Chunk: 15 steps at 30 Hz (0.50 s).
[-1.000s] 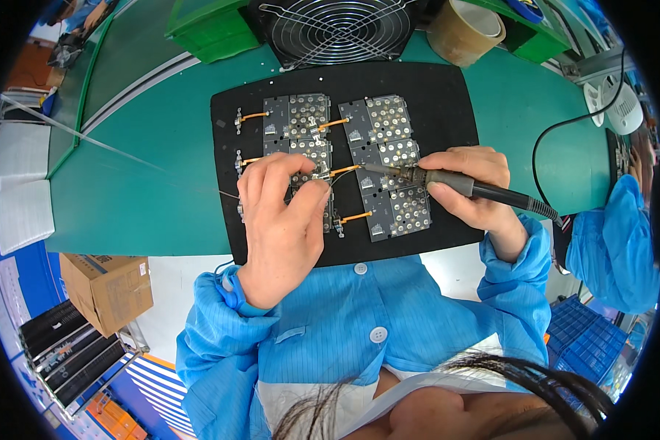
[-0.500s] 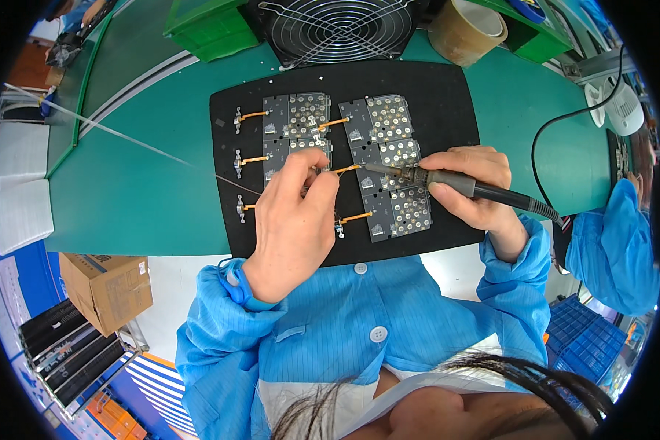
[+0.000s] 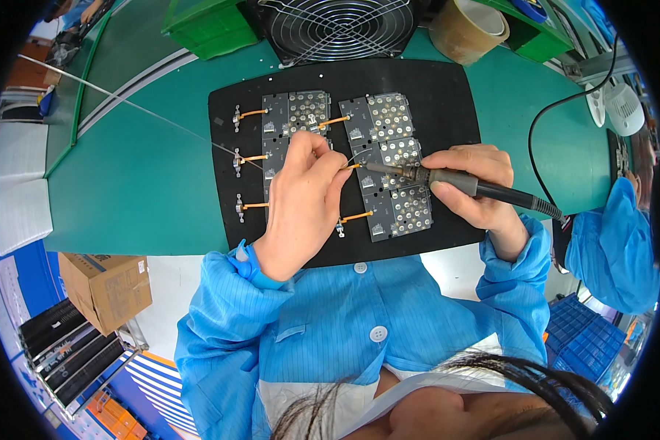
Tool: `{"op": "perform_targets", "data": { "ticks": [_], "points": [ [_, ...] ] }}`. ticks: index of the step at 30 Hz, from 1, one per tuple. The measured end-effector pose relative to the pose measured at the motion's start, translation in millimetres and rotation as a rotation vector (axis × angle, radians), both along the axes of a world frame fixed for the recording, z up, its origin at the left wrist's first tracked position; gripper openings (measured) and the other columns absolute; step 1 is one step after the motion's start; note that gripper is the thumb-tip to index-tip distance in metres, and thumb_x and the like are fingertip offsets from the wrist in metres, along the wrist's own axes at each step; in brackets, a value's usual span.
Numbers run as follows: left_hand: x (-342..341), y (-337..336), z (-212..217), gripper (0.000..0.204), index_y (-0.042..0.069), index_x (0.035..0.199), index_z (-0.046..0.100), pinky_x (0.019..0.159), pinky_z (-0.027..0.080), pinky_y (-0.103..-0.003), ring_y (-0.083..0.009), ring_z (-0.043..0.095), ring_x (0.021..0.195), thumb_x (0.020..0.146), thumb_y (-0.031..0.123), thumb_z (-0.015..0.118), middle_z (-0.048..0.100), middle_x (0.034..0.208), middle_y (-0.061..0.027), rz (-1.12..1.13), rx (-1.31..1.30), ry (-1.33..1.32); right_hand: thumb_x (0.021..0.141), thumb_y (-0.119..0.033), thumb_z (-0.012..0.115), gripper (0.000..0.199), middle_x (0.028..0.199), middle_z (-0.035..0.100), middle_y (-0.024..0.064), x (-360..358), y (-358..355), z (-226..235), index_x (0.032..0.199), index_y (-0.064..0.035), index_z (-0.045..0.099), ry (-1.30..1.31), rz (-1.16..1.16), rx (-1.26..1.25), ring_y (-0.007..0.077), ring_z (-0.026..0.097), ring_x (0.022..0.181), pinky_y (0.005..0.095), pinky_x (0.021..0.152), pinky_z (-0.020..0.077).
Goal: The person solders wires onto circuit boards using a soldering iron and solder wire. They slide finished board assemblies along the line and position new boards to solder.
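Over the circuit boards (image 3: 389,158), the soldering iron (image 3: 447,178) lies crosswise, tip leftward.

My left hand (image 3: 304,198) slid right across the black mat (image 3: 455,95), and its fingers now sit close to the soldering iron (image 3: 447,180) tip.

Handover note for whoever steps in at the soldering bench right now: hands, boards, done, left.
Left hand: pinching thin solder wire, its end fed to the joint between the two circuit board groups.
Right hand: gripping the soldering iron, tip at the middle orange flex strip.
Boards: left circuit board group and right circuit board group lie on the black mat on the green bench.
Done: cannot tell which joints are finished; too small to see.
Left: the middle joint is under the iron; check the upper strip and lower strip.
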State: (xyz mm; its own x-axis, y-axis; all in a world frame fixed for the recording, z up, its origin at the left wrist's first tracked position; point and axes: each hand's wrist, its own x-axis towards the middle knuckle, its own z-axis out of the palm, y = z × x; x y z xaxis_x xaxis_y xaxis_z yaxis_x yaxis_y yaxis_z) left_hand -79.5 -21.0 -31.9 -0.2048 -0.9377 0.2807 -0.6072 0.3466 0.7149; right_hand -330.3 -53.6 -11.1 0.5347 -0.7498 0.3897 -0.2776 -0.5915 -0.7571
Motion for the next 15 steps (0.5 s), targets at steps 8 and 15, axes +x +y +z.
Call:
{"op": "perform_targets", "data": {
  "ticks": [8, 15],
  "points": [
    [-0.9, -0.2, 1.5, 0.013, -0.003, 0.086, 0.065, 0.056, 0.043, -0.029, -0.0188, 0.054, 0.068, 0.075, -0.009, 0.07, 0.049, 0.09, -0.0096, 0.026, -0.008, 0.071, 0.078, -0.017, 0.073, 0.025, 0.075, 0.069, 0.0133, -0.6, 0.1, 3.1, 0.095, 0.001, 0.07, 0.027, 0.0, 0.017, 0.0247, 0.069, 0.064, 0.0295, 0.056, 0.0528],
    [-1.4, 0.0, 1.0, 0.013, -0.004, 0.086, 0.065, 0.055, 0.043, -0.029, -0.018, 0.054, 0.068, 0.075, -0.009, 0.07, 0.049, 0.089, -0.0093, 0.022, -0.009, 0.085, 0.078, -0.017, 0.073, 0.025, 0.075, 0.069, 0.0135, -0.8, -0.2, 0.7, 0.095, 0.0011, 0.069, 0.009, -0.004, -0.004, 0.0245, 0.069, 0.065, 0.029, 0.057, 0.0531]
  ]
}}
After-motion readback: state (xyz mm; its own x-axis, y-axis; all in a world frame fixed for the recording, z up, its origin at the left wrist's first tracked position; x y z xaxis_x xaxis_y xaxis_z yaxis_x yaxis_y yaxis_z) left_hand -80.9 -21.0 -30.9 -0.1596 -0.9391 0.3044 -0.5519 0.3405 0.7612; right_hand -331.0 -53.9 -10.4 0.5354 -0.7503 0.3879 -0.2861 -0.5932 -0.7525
